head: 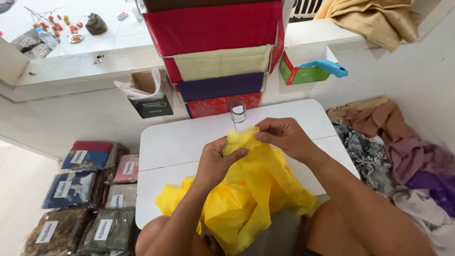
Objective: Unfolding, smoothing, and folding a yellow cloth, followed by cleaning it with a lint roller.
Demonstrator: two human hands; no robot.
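Yellow cloth (251,189): lying bunched on white table (170,142), draping toward 6 o'clock. Left hand (215,163) and right hand (284,137) are both pinching its top edge. Clear small jar (238,113) standing at 12 o'clock.

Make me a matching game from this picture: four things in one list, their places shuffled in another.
Things:
1. yellow cloth
2. clear cup
3. blue-handled tool
4. packaged scarves

Places:
A. on the floor, left of the white table
B. on the green box on the ledge
C. held in the left hand and right hand
D. at the table's far edge

Pairs: 1-C, 2-D, 3-B, 4-A
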